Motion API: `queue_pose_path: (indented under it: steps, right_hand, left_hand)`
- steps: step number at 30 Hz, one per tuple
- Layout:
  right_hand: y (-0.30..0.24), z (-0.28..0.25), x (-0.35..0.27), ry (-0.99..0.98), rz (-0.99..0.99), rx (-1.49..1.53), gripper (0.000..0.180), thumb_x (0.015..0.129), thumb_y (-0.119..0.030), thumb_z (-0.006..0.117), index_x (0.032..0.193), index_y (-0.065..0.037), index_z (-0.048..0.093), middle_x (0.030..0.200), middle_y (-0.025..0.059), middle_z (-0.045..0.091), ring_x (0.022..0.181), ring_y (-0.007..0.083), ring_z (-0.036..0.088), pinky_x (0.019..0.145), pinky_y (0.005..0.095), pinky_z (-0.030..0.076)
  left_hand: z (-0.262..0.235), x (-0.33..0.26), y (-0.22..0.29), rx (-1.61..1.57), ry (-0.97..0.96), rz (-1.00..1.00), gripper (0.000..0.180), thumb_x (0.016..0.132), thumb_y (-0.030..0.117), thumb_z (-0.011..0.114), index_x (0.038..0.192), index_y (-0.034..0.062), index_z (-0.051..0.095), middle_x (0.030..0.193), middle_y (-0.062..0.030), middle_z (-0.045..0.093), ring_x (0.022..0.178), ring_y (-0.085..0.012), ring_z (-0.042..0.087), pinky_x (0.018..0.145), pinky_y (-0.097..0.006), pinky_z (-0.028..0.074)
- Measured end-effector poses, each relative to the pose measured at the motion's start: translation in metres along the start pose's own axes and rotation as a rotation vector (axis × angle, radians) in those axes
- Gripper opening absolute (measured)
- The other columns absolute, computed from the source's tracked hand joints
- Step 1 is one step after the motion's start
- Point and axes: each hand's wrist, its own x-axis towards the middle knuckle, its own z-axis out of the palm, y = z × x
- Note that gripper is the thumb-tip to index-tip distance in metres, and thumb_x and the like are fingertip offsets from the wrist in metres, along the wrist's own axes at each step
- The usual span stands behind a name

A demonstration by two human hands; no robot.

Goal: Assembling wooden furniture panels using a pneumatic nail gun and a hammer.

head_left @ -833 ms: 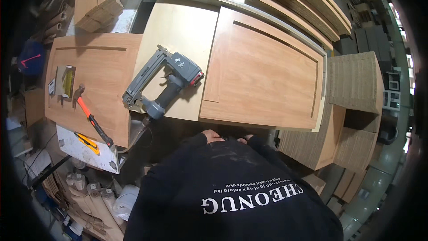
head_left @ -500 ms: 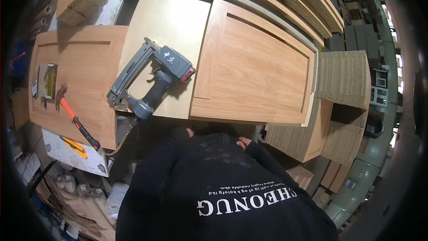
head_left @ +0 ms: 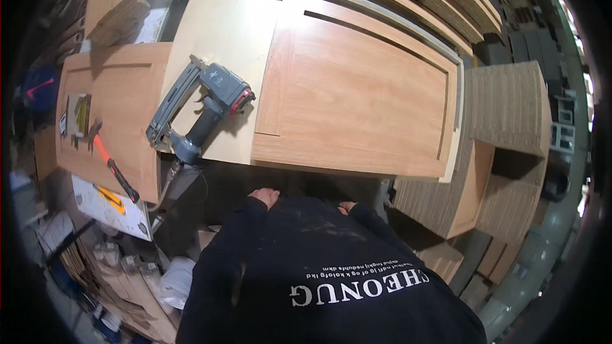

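My left hand (head_left: 265, 197) is at my waist, just short of the bench edge, fingers curled in; its underside is hidden. Close against the front hem of my black sweatshirt (head_left: 299, 242), my right hand (head_left: 347, 207) shows only partly, its fingers folded. What either hand holds, if anything, cannot be made out. Beyond them a framed wooden cabinet door (head_left: 363, 89) lies flat on a pale board (head_left: 220, 25). A grey pneumatic nail gun (head_left: 207, 105) rests on that board, left of the door, with a hose fitting at its handle end. Neither hand touches it.
Another framed wooden panel (head_left: 121, 114) at left carries an orange-and-black hammer (head_left: 113, 162). A yellow utility knife (head_left: 110, 199) lies on a white board (head_left: 131, 220) nearer me. Stacked wooden panels (head_left: 414, 0) stand at the far right, with stacked brown boards (head_left: 503, 102) beside the bench.
My left hand has come out from the sleeve's shadow and shows more fully. My right hand shows less of its fingers. The view has shifted slightly; the nail gun and door lie as before.
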Motion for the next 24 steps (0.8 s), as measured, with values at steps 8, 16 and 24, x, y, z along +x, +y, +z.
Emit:
queue_pose_path:
  steps: [8, 16, 24]
  right_hand:
    - [0.014, -0.042, -0.038, 0.244, -0.250, -0.033, 0.022, 0.081, -0.024, 0.051, 0.087, -0.006, 0.061, 0.078, 0.0139, 0.061, 0.072, 0.0275, 0.057, 0.069, 0.0330, 0.045]
    - [0.036, -0.087, -0.046, 0.263, -0.250, 0.078, 0.026, 0.081, -0.027, 0.052, 0.088, -0.003, 0.060, 0.083, 0.0137, 0.061, 0.076, 0.0232, 0.059, 0.069, 0.0310, 0.045]
    - [0.114, -0.148, -0.137, 1.560, -0.496, 0.063, 0.018, 0.073, -0.005, 0.055, 0.090, -0.002, 0.057, 0.079, 0.0106, 0.056, 0.075, 0.0228, 0.054, 0.070, 0.0302, 0.043]
  left_hand:
    - [0.079, -0.023, 0.046, -0.217, 0.307, -0.094, 0.037, 0.080, 0.041, 0.043, 0.082, 0.0104, 0.064, 0.089, -0.0160, 0.060, 0.081, -0.0347, 0.057, 0.075, -0.041, 0.044]
    - [0.082, -0.057, 0.075, -0.291, 0.608, 0.062, 0.023, 0.077, 0.029, 0.055, 0.072, 0.0075, 0.059, 0.073, -0.0102, 0.060, 0.065, -0.0262, 0.058, 0.063, -0.034, 0.045]
    - [-0.050, -0.035, 0.056, -0.222, 1.432, 0.155, 0.035, 0.075, 0.017, 0.059, 0.106, 0.0017, 0.054, 0.088, -0.0153, 0.051, 0.078, -0.0237, 0.050, 0.069, -0.032, 0.042]
